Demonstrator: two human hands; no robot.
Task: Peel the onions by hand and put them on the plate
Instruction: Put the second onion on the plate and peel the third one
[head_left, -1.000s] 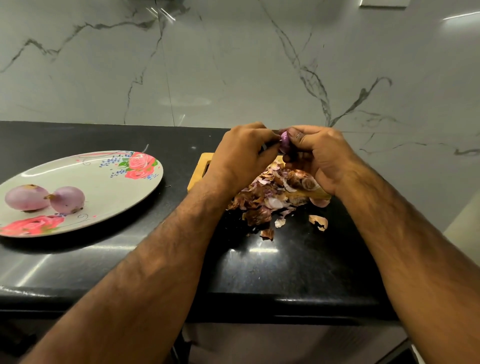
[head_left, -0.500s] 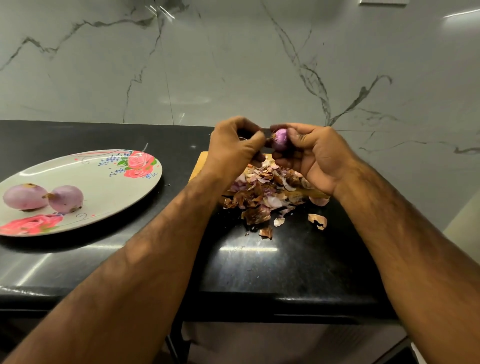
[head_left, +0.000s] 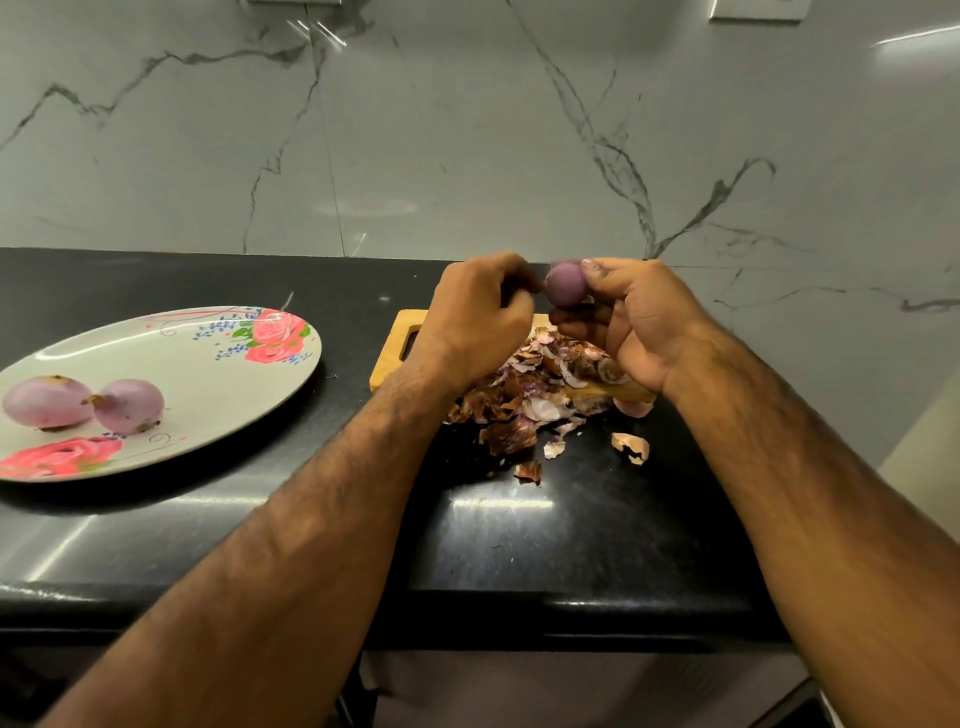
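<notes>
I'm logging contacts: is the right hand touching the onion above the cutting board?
Touching. The head view shows the right hand gripping the onion: thumb pressed on its top, fingers curled beneath it.

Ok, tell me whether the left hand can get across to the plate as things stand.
Probably yes. The plate lies left of the left hand, with only bare counter between, and the right hand holds the onion.

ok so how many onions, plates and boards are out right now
onions: 3, two on the plate, plus the held onion in the right hand
plate: 1
cutting board: 1
total: 5
</notes>
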